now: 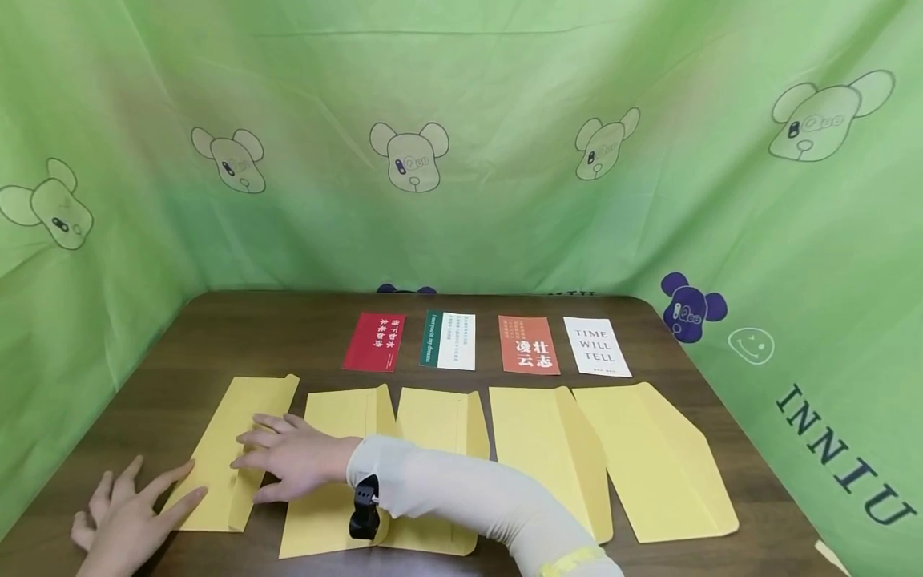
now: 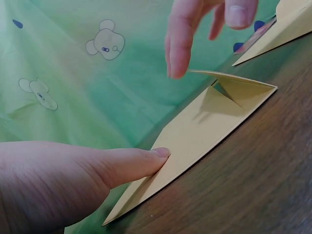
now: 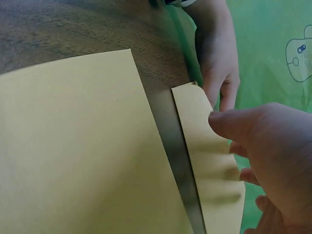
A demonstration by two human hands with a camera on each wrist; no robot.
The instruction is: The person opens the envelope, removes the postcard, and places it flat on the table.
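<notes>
A yellow paper envelope (image 1: 216, 433) lies at the left of the table, its long flap (image 3: 207, 141) lifted along the right side. My left hand (image 1: 133, 517) rests at the envelope's lower left, thumb and forefinger extended onto it. In the left wrist view, the left thumb presses flat on the paper. Over the flap side reaches my right hand (image 1: 299, 457), fingers spread and nothing gripped. The right wrist view has its thumb at the flap's edge; contact of the other fingers is hard to tell. The right forearm partly covers the neighbouring envelope (image 1: 339, 417).
More yellow envelopes lie rightward in a row, including one in the middle (image 1: 433, 417), another (image 1: 534, 441) and one with its flap spread (image 1: 656, 465). Behind them are a red card (image 1: 375, 343), green-and-white card (image 1: 450, 340), orange card (image 1: 529, 344) and white card (image 1: 596, 347).
</notes>
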